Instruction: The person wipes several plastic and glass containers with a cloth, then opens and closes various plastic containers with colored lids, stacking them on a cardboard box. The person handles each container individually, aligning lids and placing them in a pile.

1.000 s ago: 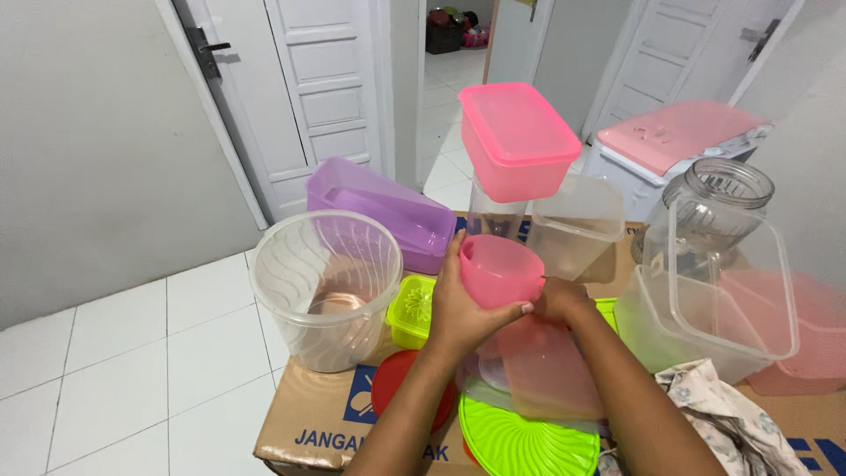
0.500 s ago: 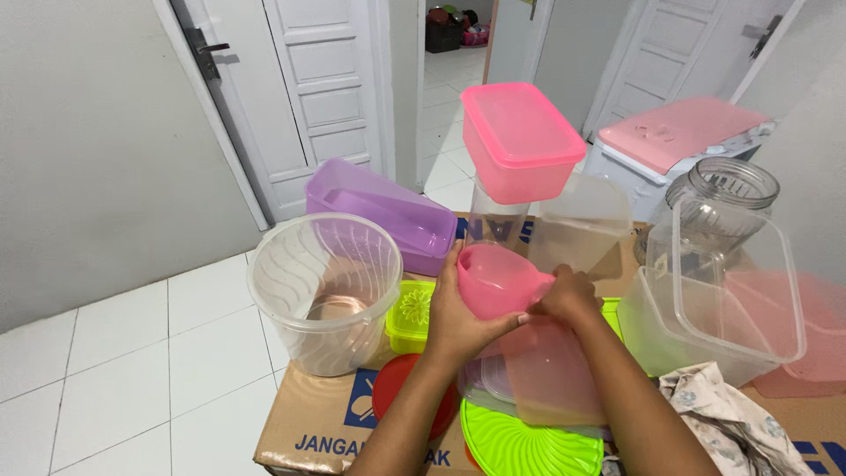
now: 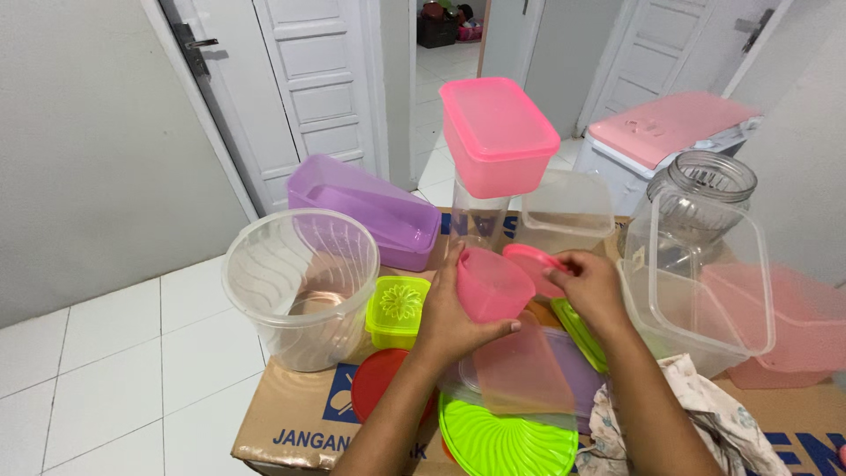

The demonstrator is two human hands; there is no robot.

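Note:
My left hand (image 3: 449, 319) grips a small pink round container (image 3: 490, 284) from its left side, tilted with the mouth facing right. My right hand (image 3: 589, 284) pinches a pink round lid (image 3: 532, 262) just off the container's mouth, a small gap between them. Both are held above a heap of lids on a cardboard box (image 3: 304, 414): a translucent pink rectangular lid (image 3: 520, 370), a bright green ribbed round lid (image 3: 507, 436) and a red round lid (image 3: 377, 381).
A big clear round tub (image 3: 300, 282), a small lime container (image 3: 397, 308), a purple rectangular box (image 3: 366, 207), a lidded pink box (image 3: 498, 132) stacked on clear ones, a clear box with raised lid (image 3: 705, 282), a glass jar (image 3: 701, 189) and a patterned cloth (image 3: 705, 427) crowd the box top.
The pink lid has come off the small pink container; my right hand now holds it apart at the mouth. The container sits slightly lower and more tilted.

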